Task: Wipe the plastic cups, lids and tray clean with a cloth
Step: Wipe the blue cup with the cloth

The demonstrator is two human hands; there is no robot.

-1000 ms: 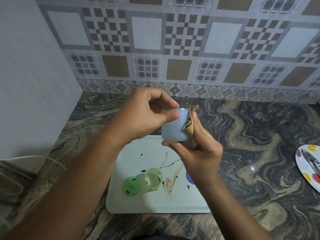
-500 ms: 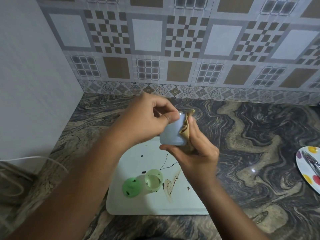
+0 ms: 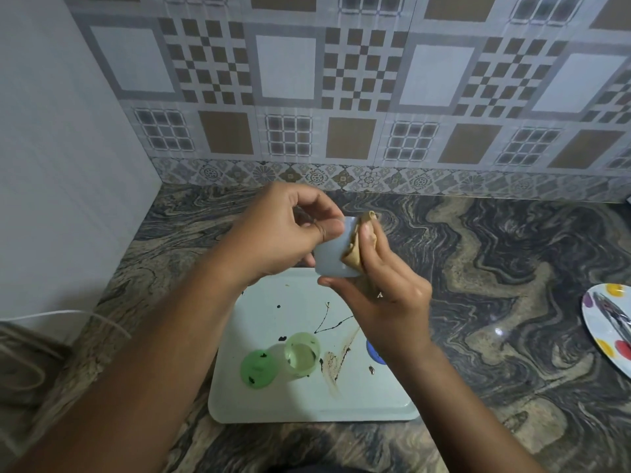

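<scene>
My left hand grips a pale blue plastic cup above the far end of the tray, thumb on its side. My right hand holds a tan cloth pressed against the cup's right side, with its thumb under the cup. Below, a pale tray lies on the counter with dark spots and brown smears on it. On the tray stand a green cup and, to its left, a green lid with dark specks. A blue lid shows partly behind my right wrist.
The tray lies on a marbled stone counter that meets a tiled wall at the back and a plain wall on the left. A white plate with coloured dots sits at the right edge. A white cable runs at the left.
The blue cup has tilted and turned a little between my hands, and the cloth has slid along its right side. Both hands have kept their hold.
</scene>
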